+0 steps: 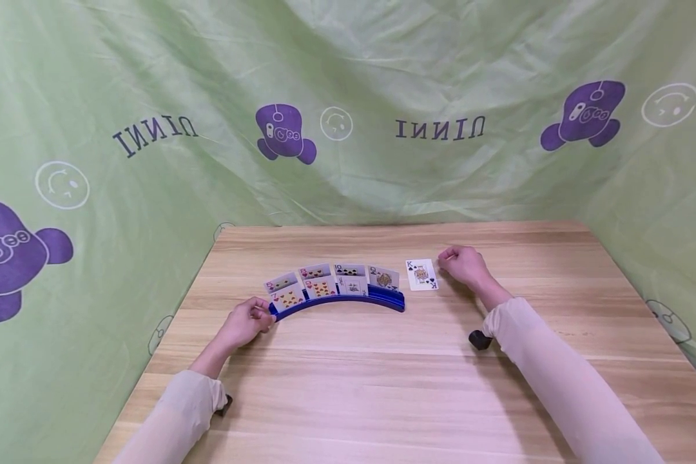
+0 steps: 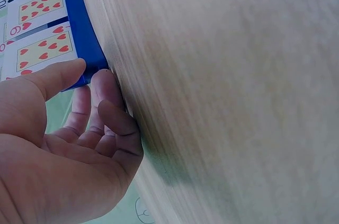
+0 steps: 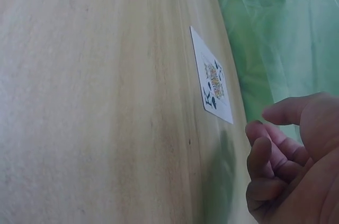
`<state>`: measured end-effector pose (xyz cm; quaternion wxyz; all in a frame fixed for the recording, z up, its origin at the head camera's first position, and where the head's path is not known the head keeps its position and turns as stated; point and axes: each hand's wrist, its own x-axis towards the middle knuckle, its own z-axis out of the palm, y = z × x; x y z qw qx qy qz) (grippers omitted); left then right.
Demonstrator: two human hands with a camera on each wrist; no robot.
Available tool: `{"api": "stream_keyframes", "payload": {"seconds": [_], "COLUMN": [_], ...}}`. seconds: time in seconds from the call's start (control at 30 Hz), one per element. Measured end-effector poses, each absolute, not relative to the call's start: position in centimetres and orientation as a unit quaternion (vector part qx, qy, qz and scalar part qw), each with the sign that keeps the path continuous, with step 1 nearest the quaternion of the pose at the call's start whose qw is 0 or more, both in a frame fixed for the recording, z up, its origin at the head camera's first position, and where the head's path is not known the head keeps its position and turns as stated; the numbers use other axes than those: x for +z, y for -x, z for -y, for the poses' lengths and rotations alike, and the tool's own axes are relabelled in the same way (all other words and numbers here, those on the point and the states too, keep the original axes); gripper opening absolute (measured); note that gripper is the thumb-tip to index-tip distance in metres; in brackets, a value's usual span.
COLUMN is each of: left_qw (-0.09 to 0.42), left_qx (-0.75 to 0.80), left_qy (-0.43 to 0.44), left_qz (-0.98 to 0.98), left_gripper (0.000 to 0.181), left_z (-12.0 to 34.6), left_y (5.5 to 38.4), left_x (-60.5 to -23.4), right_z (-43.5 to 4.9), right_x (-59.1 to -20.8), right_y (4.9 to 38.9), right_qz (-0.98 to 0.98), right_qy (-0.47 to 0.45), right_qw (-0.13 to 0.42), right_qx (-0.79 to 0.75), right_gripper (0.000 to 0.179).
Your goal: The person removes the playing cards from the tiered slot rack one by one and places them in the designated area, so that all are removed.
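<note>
My left hand [image 1: 246, 322] pinches the left end of a curved blue card holder [image 1: 354, 298]. In the left wrist view the thumb lies on the blue end, with the fingertips below it. Two rows of playing cards stand in the holder. The front row has a seven of hearts [image 1: 288, 299], a nine of hearts [image 1: 321, 287] and a joker [image 1: 353, 286]. A queen [image 1: 385, 278] stands at the back row's right end. A black king [image 1: 421, 275] lies face up on the table, right of the holder. Just beyond it hovers my right hand [image 1: 464, 264], fingers loosely bent and holding nothing.
The wooden table [image 1: 354, 374] meets a green curtain [image 1: 348, 187] with purple figures along its back edge and both sides. Behind the front row stand a five [image 1: 277, 281], an eight [image 1: 315, 272] and a ten [image 1: 349, 270].
</note>
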<state>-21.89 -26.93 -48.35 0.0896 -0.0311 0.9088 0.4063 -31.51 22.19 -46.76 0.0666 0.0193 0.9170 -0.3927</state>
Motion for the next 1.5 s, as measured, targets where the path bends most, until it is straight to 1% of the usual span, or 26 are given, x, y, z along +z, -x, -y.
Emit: {"api": "stream_keyframes", "payload": {"seconds": [0.43,1.1,1.5], "left_qw": [0.089,0.086,0.088], "left_qx": [0.403,0.415,0.409], "left_qy": [0.028,0.026,0.030], "left_qz": [-0.910,-0.905,-0.908], "left_gripper": [0.027,0.030,0.029], "left_z": [27.0,26.8,26.9], "left_y": [21.9,21.6,21.7], "left_x": [-48.2,-48.3,-48.3], "right_z": [-21.7,-21.1,-20.7], "right_x": [-46.1,-44.5,-44.0], "right_y": [30.8,29.3,28.4], "right_qz": [-0.890,-0.863,-0.844], "right_qy": [-0.025,0.015,0.033], "right_qw": [0.094,0.069,0.075], "right_qx": [-0.446,-0.501,-0.530], "right_gripper": [0.026,0.026,0.028]}}
